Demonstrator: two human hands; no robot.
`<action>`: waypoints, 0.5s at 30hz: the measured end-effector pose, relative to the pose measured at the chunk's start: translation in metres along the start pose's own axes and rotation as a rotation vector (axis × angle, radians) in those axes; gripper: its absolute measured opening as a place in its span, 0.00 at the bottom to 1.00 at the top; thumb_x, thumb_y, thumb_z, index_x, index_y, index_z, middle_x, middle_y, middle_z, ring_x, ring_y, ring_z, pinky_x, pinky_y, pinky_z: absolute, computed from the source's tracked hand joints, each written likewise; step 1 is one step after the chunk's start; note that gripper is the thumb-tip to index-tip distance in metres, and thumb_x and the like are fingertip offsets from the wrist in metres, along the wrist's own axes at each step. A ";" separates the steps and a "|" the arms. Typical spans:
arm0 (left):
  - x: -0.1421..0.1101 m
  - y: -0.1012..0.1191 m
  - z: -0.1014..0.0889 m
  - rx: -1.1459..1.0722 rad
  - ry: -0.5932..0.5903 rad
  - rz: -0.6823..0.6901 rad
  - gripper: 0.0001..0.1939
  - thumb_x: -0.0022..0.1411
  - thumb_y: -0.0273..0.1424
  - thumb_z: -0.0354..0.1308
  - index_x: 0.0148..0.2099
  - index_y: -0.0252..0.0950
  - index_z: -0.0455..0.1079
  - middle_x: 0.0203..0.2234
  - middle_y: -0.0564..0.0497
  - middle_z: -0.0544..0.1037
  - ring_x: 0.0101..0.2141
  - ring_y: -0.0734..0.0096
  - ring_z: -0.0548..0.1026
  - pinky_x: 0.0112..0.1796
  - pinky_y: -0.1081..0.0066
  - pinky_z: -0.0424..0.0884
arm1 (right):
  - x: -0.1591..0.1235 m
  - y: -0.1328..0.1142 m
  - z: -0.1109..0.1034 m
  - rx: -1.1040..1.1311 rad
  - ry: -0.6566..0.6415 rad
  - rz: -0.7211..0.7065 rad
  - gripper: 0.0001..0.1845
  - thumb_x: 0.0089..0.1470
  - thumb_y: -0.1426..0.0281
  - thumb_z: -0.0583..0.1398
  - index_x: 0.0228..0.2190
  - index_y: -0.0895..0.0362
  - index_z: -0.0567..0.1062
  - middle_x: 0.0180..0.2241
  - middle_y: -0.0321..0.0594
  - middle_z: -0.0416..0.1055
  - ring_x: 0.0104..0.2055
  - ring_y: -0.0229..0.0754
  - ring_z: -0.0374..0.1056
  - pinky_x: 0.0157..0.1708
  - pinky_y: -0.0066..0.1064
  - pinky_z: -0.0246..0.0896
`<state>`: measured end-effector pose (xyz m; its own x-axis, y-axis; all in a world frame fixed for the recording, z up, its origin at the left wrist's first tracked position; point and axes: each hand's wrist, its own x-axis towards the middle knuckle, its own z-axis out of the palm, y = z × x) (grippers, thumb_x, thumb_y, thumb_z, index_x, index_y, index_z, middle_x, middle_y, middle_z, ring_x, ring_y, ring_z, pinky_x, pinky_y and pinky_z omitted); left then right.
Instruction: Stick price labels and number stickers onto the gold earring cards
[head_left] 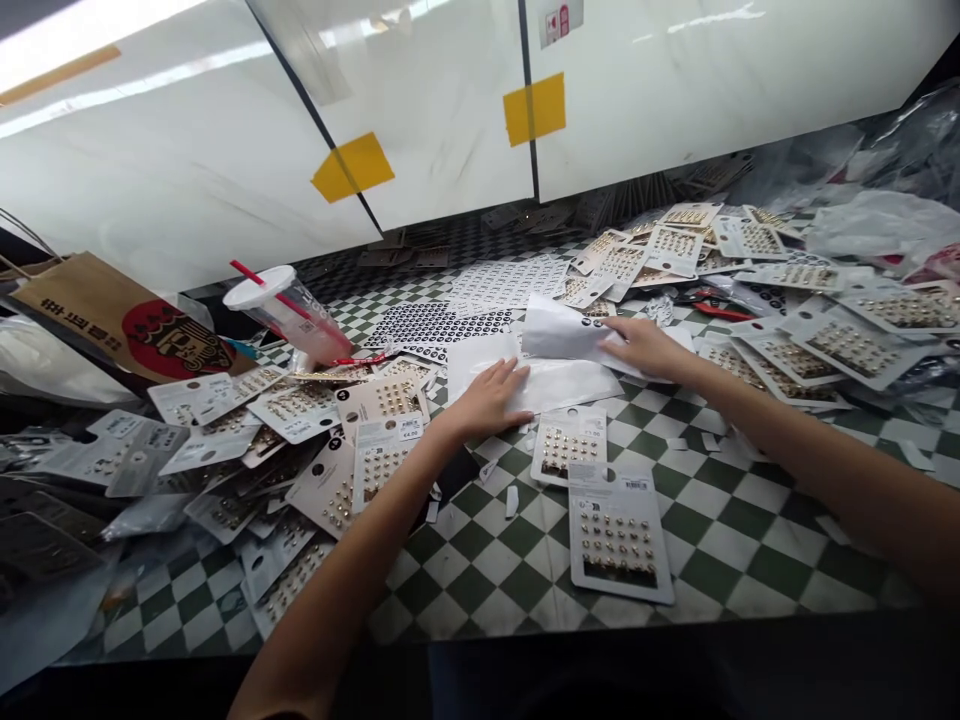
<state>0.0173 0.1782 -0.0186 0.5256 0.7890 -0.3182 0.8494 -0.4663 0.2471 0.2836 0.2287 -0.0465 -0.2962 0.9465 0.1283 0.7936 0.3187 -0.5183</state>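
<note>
My left hand (493, 400) lies flat on a white sheet (478, 355), its fingers stretched out. With thumb and fingers closed, my right hand (639, 347) grips the edge of a white sticker sheet (559, 330), which is bent up and shows a couple of black round stickers beside my fingertips. Nearest to me on the checkered table lies a card of small gold earrings (619, 530), overlapping a second earring card (568, 445). Behind my hands are a sheet of black round stickers (439, 325) and a paler printed sheet (510, 283).
Heaps of earring cards lie left (300, 410) and right (847, 345). A plastic cup (300, 315) with a red straw and a brown paper bag (112, 310) stand at the left. White panels (435, 110) with yellow tape rise behind. Paper scraps (511, 501) dot the checkered table (517, 580).
</note>
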 end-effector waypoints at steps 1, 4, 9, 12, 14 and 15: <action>-0.001 -0.001 0.000 0.013 -0.018 0.001 0.41 0.61 0.49 0.49 0.68 0.35 0.39 0.67 0.41 0.37 0.65 0.53 0.37 0.61 0.54 0.42 | 0.000 0.002 -0.005 0.001 0.060 0.029 0.22 0.54 0.68 0.54 0.49 0.63 0.72 0.42 0.51 0.75 0.41 0.51 0.71 0.37 0.40 0.67; -0.002 0.001 0.003 0.057 0.023 0.009 0.42 0.59 0.50 0.52 0.67 0.35 0.41 0.66 0.38 0.40 0.65 0.50 0.41 0.60 0.53 0.47 | 0.001 0.006 -0.019 -0.010 0.217 0.099 0.21 0.53 0.70 0.53 0.48 0.63 0.73 0.36 0.49 0.75 0.35 0.49 0.70 0.34 0.39 0.64; -0.001 0.010 0.016 0.220 0.335 0.111 0.19 0.62 0.34 0.53 0.54 0.34 0.65 0.54 0.38 0.69 0.54 0.52 0.67 0.48 0.60 0.68 | -0.003 0.006 -0.032 -0.045 0.329 0.145 0.21 0.51 0.72 0.54 0.46 0.62 0.73 0.28 0.45 0.74 0.31 0.49 0.69 0.35 0.39 0.62; -0.007 0.013 0.018 0.263 0.484 0.094 0.10 0.63 0.25 0.49 0.39 0.32 0.71 0.31 0.45 0.78 0.34 0.63 0.77 0.30 0.70 0.71 | -0.005 0.004 -0.027 -0.041 0.305 0.154 0.23 0.52 0.72 0.54 0.50 0.62 0.71 0.28 0.46 0.74 0.29 0.48 0.69 0.35 0.39 0.63; -0.017 0.015 0.014 0.267 0.579 -0.001 0.14 0.65 0.24 0.43 0.38 0.30 0.71 0.21 0.47 0.75 0.22 0.68 0.73 0.20 0.72 0.65 | -0.006 0.001 -0.023 -0.015 0.248 0.149 0.24 0.53 0.69 0.55 0.52 0.62 0.69 0.31 0.47 0.75 0.31 0.48 0.70 0.35 0.39 0.64; -0.023 0.016 0.011 0.280 0.684 -0.065 0.16 0.66 0.24 0.41 0.39 0.28 0.71 0.19 0.47 0.73 0.19 0.69 0.71 0.18 0.72 0.62 | -0.007 -0.001 -0.022 0.001 0.215 0.142 0.25 0.54 0.67 0.55 0.53 0.62 0.68 0.34 0.49 0.75 0.34 0.49 0.71 0.36 0.39 0.65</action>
<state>0.0192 0.1479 -0.0169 0.4055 0.8488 0.3393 0.9058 -0.4230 -0.0243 0.2965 0.2232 -0.0287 -0.0621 0.9710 0.2309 0.8187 0.1819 -0.5447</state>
